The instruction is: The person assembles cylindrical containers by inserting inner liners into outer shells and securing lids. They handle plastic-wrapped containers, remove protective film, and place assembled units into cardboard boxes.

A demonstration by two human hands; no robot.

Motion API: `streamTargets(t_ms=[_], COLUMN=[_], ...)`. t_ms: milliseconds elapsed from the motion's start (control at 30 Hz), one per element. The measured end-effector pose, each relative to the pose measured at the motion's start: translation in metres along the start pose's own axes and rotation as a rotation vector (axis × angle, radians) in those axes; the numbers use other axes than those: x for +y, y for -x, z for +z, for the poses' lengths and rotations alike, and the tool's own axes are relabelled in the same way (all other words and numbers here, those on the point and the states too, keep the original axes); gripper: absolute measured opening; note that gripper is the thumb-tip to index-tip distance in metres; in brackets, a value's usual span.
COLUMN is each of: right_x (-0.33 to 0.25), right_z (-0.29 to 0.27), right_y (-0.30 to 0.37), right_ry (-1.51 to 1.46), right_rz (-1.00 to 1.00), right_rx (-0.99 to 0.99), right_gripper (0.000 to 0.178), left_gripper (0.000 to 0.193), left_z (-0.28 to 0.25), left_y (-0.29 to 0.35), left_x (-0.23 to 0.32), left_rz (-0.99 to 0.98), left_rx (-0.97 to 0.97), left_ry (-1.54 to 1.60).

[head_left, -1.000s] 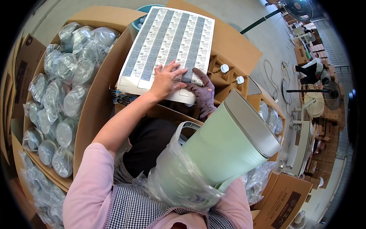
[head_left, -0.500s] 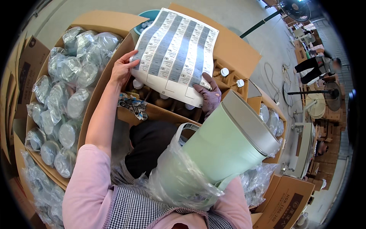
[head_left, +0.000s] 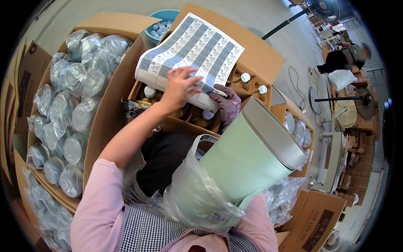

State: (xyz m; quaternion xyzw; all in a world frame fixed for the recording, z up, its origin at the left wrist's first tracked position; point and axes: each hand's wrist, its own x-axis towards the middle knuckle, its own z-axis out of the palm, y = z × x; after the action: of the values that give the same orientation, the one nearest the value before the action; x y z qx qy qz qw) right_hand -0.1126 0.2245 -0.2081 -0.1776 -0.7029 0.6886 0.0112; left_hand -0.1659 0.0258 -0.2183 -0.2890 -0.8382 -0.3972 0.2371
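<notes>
Hands (head_left: 180,86) on label sheet (head_left: 191,48), boxes crowding

One label sheet (head_left: 191,48), one green container (head_left: 247,164), two hands, one fan (head_left: 323,8).

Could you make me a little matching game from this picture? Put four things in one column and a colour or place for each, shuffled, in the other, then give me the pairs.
Things:
1. Sticker sheet
2. Jug
3. Basin
4. Bagged lids

Colour or place:
A. Pale green, half in a clear plastic bag, on the person's lap
B. Blue, at the top, behind the cardboard boxes
C. In the big cardboard box on the left
D. Grey and white stripes, under the left hand

Pairs: 1-D, 2-A, 3-B, 4-C
</notes>
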Motion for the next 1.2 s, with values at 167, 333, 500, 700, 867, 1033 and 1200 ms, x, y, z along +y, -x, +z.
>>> streamTargets(t_ms=[167, 333, 500, 700, 867, 1033, 1200], right_x=[0.007, 0.008, 0.035, 0.055, 0.027, -0.123, -0.2], right_z=[0.004, 0.005, -0.014, -0.01, -0.066, -0.093, -0.089], right_y=[-0.006, -0.005, -0.022, -0.026, -0.006, 0.079, 0.152], right_ry=[0.051, 0.0, -0.233, -0.004, 0.078, 0.047, 0.628], right_rz=[-0.029, -0.029, 0.032, 0.0, -0.151, -0.342, -0.581], right_rx=[0.021, 0.004, -0.205, -0.302, -0.345, -0.066, -0.415], right_gripper=[0.032, 0.033, 0.049, 0.083, 0.077, 0.039, 0.033], left_gripper=[0.025, 0.018, 0.017, 0.017, 0.004, 0.006, 0.013], left_z=[0.027, 0.035, 0.034, 0.01, -0.033, -0.138, -0.159], left_y=[0.006, 0.013, 0.014, 0.031, 0.036, 0.001, -0.019], left_x=[-0.005, -0.004, 0.003, 0.024, 0.026, 0.084, 0.176], left_rz=[0.067, 0.223, 0.194, 0.128, -0.485, -0.513, -0.513], left_rx=[0.084, 0.204, 0.213, 0.091, 0.225, 0.301, -0.096], left_ry=[0.102, 0.067, 0.064, 0.146, 0.707, 1.059, 1.164])
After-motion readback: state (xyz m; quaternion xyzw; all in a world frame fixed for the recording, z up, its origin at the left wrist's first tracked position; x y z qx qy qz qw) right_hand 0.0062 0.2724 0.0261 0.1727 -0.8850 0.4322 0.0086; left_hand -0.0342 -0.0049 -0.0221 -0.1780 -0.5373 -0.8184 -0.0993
